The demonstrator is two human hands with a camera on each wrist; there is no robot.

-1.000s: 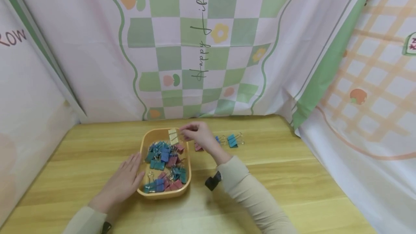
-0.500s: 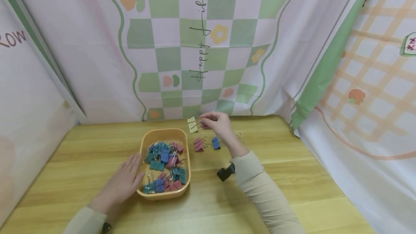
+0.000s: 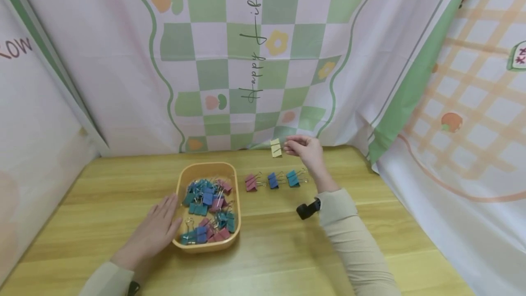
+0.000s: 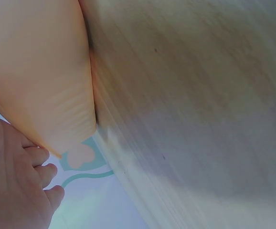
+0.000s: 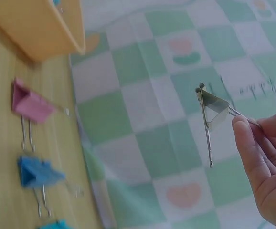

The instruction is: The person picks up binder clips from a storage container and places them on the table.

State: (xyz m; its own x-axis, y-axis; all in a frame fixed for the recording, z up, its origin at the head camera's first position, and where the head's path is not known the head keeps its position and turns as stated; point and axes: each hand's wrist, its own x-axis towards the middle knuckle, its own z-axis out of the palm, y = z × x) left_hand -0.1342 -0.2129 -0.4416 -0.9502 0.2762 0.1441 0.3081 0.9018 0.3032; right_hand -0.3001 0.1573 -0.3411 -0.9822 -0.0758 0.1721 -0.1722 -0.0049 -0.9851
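A yellow binder clip [image 3: 276,148] hangs in the air near the back of the table. My right hand [image 3: 307,150] pinches it by one wire handle, which the right wrist view shows between thumb and finger, the other handle [image 5: 208,143] sticking out free. Below it a pink binder clip [image 3: 251,182], a blue one [image 3: 273,180] and a teal one [image 3: 293,178] stand in a row on the table. My left hand [image 3: 154,225] lies with extended fingers against the left side of a yellow-orange tray [image 3: 239,223]. Inside the tray sit several teal, blue and pink binder clips [image 3: 208,197].
The wooden table [image 3: 308,259] runs back to a green-and-white checked curtain [image 3: 246,72]. More printed cloth [image 3: 460,118] hangs along the right side, and a white panel [image 3: 37,118] stands on the left.
My right hand has carried the yellow binder clip from above the tray to the right, past the row, uncovering the blue and teal clips. The left hand and tray have stayed put.
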